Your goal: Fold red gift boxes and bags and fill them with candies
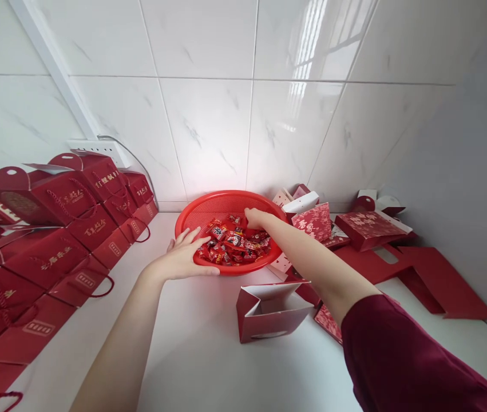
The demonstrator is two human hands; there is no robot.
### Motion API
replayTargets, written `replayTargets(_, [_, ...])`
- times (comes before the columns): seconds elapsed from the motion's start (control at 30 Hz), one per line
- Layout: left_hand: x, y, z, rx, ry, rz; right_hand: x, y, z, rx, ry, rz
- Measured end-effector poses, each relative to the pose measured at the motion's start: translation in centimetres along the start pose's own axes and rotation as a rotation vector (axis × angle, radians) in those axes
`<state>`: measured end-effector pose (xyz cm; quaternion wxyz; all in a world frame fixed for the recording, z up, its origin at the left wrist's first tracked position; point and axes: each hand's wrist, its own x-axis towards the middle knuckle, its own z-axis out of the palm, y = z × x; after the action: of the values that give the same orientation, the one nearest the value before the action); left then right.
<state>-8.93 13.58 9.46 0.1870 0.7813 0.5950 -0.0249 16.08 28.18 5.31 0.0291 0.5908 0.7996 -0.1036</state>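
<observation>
A red plastic mesh basket (230, 197) stands against the wall, with many wrapped candies (234, 240) in red wrappers heaped in it. My left hand (185, 256) rests at its left front rim, fingers spread and thumb stretched along the outside. Over the far right side of the basket, my right hand (254, 217) reaches in toward the candies. Most of its fingers are hidden, so what they hold, if anything, does not show. Below the basket a dark red paper box (269, 326) sits upright on the white table (200, 349) with its top open.
Red gift boxes (67, 252) with rope handles are stacked in rows along the left. A white power strip (101, 149) lies behind them. On the right are a pile of red and pink boxes (312, 220) and flattened red cardboard (444, 280). White tiles (209, 126) cover the back wall.
</observation>
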Motion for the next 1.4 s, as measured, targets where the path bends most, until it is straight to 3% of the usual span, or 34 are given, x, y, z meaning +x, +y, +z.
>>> replayTargets(0.13, [0.1,0.1,-0.1,-0.02,-0.001,0.006,-3.1,-1.4,-3.3,0.158,0.163,-0.115])
replayTargets(0.23, [-0.1,0.9,-0.3,-0.052,0.044,0.026,-7.6,-2.9,-5.7,0.285,0.311,-0.247])
replayTargets(0.33, [-1.4,3.0,-0.8,-0.268,0.291,0.163,-13.7,-4.3,-6.9,0.389,0.48,-0.334])
replayTargets(0.4, [-2.9,4.9,-0.9,-0.566,0.494,0.278,-17.7,-5.1,-6.9,0.562,0.726,-0.416])
replayTargets(0.43, [-3.7,5.9,-0.8,-0.731,0.537,0.318,-19.4,-5.4,-6.5,0.58,0.825,-0.463])
replayTargets(0.47, [-4.5,6.8,-0.6,-0.879,0.517,0.358,-20.9,-5.8,-5.9,0.565,0.921,-0.514])
replayTargets(0.53, [-5.9,8.6,0.1,-1.099,0.364,0.444,-23.0,-6.3,-4.4,0.458,1.081,-0.577])
replayTargets(0.6, [-6.8,9.9,0.9,-1.249,0.231,0.51,-24.2,-6.7,-2.9,0.336,1.156,-0.607])
replayTargets(0.7, [-7.3,10.8,1.8,-1.4,0.216,0.491,-25.0,-6.9,-1.5,0.292,1.089,-0.677])
replayTargets(0.8, [-7.1,10.8,1.8,-1.444,0.271,0.424,-25.5,-6.7,-1.3,0.479,0.977,-0.703])
replayTargets(0.93, [-6.8,10.7,1.5,-1.42,0.305,0.45,-25.8,-6.2,-1.7,0.802,0.974,-0.521])
replayTargets(1.03, [-6.6,10.9,1.6,-1.372,0.333,0.475,-25.6,-5.9,-1.6,0.98,0.807,-0.395])
replayTargets(1.13, [-6.4,11.0,2.0,-1.348,0.346,0.476,-25.3,-5.8,-1.5,1.091,0.637,-0.367])
replayTargets(1.4, [-5.5,10.8,2.7,-1.327,0.4,0.43,-24.9,-5.7,-1.3,1.269,0.611,-0.332])
